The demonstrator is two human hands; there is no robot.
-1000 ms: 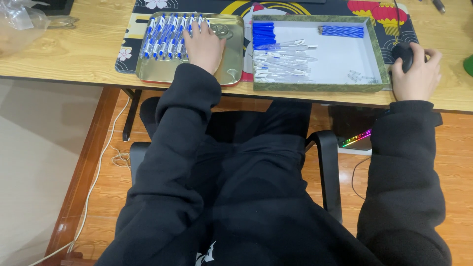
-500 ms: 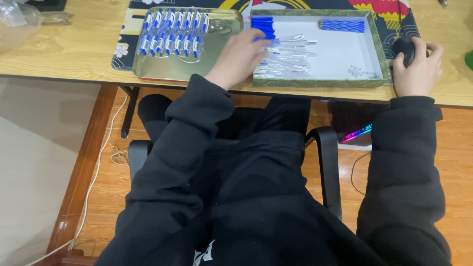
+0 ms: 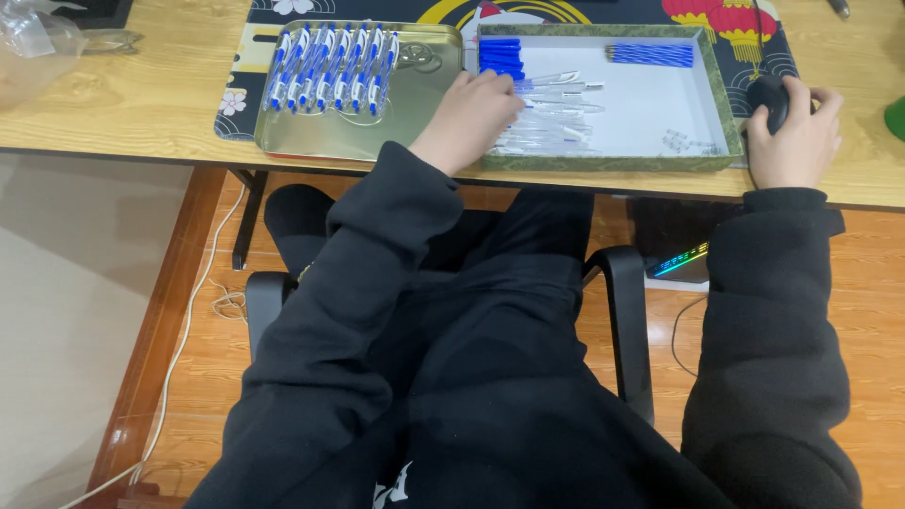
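Observation:
My left hand [image 3: 471, 115] reaches over the near left corner of a white box tray with a green rim [image 3: 603, 162], its fingers on the pile of clear pen barrels [image 3: 556, 111]. Whether it grips one is hidden. Blue pen caps [image 3: 499, 55] lie at the tray's far left, blue refills [image 3: 649, 55] at its far right, small springs [image 3: 675, 141] near the front right. A gold metal tray [image 3: 424, 94] to the left holds a row of assembled blue and white pens [image 3: 330, 71]. My right hand [image 3: 799, 132] rests on a black computer mouse [image 3: 768, 96].
A patterned desk mat [image 3: 247, 57] lies under both trays on the wooden desk [image 3: 123, 104]. Clear plastic bags [image 3: 38, 42] sit at the far left. Below are my black-clothed lap, the chair's armrests [image 3: 630, 320], a lit device [image 3: 681, 264] and cables on the floor.
My left hand has moved right, from the gold tray with the finished pens across to the clear barrels in the white tray. My right hand has stayed on the mouse.

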